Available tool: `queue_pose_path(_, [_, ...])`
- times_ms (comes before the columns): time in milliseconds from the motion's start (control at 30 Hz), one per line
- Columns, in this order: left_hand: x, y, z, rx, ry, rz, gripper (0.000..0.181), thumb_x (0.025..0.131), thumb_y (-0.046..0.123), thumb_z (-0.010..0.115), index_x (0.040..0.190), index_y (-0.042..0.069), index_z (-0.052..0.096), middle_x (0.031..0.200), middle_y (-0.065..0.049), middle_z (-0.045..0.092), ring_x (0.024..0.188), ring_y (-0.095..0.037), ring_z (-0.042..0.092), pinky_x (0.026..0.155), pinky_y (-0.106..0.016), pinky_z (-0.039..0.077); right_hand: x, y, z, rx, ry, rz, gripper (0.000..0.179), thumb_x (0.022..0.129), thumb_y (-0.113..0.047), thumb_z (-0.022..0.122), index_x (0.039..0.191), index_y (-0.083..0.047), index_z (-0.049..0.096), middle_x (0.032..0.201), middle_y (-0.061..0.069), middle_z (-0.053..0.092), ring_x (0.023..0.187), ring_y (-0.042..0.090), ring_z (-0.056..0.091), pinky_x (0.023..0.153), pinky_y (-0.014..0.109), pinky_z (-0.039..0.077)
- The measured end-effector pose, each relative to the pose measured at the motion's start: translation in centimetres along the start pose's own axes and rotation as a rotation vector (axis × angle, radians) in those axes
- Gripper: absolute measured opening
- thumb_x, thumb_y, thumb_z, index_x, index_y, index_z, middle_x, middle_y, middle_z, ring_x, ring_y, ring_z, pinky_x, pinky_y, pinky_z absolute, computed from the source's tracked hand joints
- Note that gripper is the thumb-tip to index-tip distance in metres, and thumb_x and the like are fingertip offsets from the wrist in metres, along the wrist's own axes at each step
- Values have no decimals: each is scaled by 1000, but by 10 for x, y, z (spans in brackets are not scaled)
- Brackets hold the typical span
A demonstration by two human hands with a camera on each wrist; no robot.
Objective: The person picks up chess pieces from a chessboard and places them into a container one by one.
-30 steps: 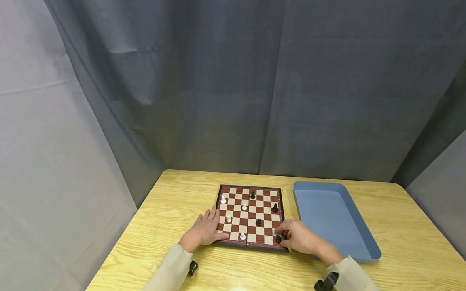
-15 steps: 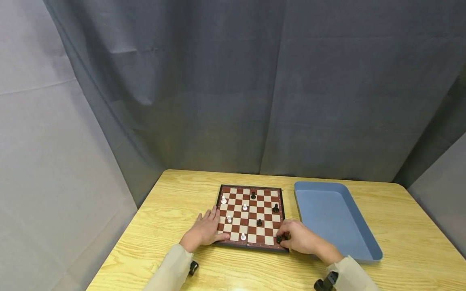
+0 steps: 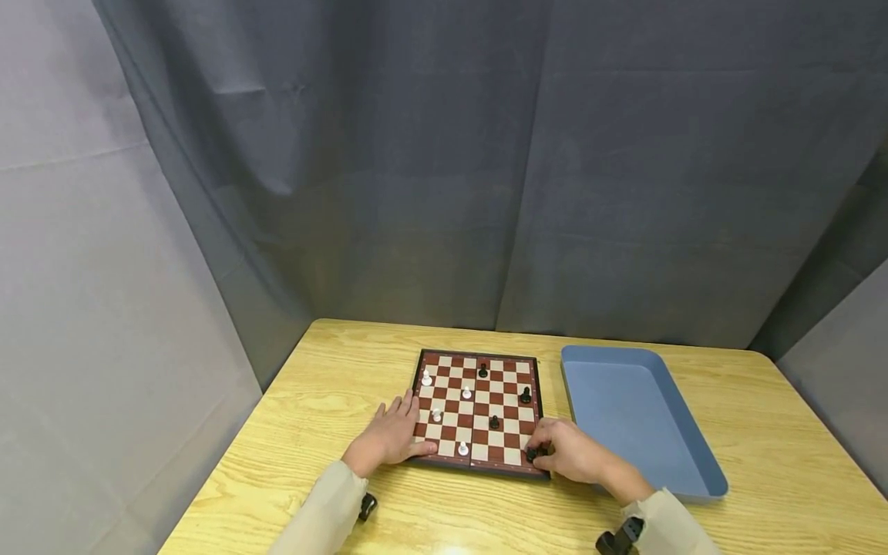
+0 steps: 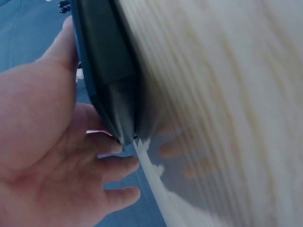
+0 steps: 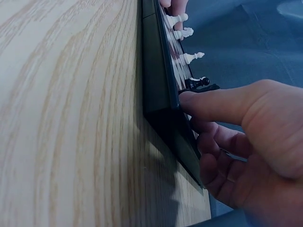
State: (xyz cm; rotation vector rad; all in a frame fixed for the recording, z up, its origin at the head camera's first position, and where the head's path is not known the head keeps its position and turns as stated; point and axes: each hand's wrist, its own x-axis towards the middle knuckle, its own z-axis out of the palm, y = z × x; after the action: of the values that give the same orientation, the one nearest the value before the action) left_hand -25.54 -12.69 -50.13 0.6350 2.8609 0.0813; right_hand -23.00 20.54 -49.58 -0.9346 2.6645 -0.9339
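Note:
A folding chessboard (image 3: 496,455) with red-brown and cream squares lies on the table. My left hand (image 3: 391,435) rests against its left edge, fingers straight and spread, thumb over the near edge. In the left wrist view the same hand (image 4: 47,151) lies along the board's dark side. At the near right corner my right hand (image 3: 572,452) pinches a black chess piece (image 3: 532,454) between thumb and fingers, low at the board. The right wrist view shows the thumb (image 5: 208,104) at the corner, mostly hiding that piece. Farther in stands a black pawn (image 5: 198,82).
Several white chess pieces, one a pawn (image 3: 463,449), stand on the board's left half. More black pieces (image 3: 526,395) stand on the right half. A blue tray (image 3: 641,420) lies right of the board, close to my right hand. Grey curtains (image 3: 416,193) hang behind the wooden table (image 3: 361,370).
The right fingers have drawn slightly closer round the black chess piece at the corner. My left hand and the other pieces keep their places; the head view has shifted a little.

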Motion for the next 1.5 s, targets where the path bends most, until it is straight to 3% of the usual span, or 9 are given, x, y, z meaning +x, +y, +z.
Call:
queue_pose_path(300, [1,1,5,-5,-14,-3,96,87,68,41,149,-2,21,155,-20,14,138,-37,22,109,-54,22,-2,2,3,-12,7,24,13,84,-12,73,96,-16,74,94,-10,59,86,12,58,68,29,50])
queue_pose_path(667, [1,1,7,-24,-10,7,95,88,65,44,148,-5,21,154,-23,13,138,-38,22,110,-50,23,-3,2,1,34,35,-8,11,85,-12,71,95,-16,73,94,-8,62,84,11,59,66,28,51])
queue_pose_path(900, [2,1,4,-13,-10,19,95,88,65,44,147,-6,22,154,-24,13,138,-37,24,109,-49,26,-4,3,-2,67,42,52,15,85,-11,71,100,-9,71,95,-3,65,80,12,60,62,27,50])
queue_pose_path(1033, [3,1,3,-18,-4,32,95,88,64,46,146,-8,23,153,-26,13,137,-36,25,108,-49,29,-4,3,-8,48,59,82,18,85,-11,71,102,-6,70,93,-3,64,78,11,58,62,26,49])
queue_pose_path(1267, [3,0,3,-38,-6,43,96,88,63,46,145,-10,23,152,-27,12,138,-36,23,107,-45,31,-6,2,-25,4,115,56,17,84,-8,71,100,-3,69,89,-3,63,76,9,57,62,26,49])
queue_pose_path(1500, [4,-1,4,-60,-22,25,96,88,64,46,146,-8,21,154,-26,9,139,-33,21,100,-41,40,-9,6,-45,-51,181,55,10,84,-8,71,93,-9,67,80,-9,60,72,7,56,58,25,48])
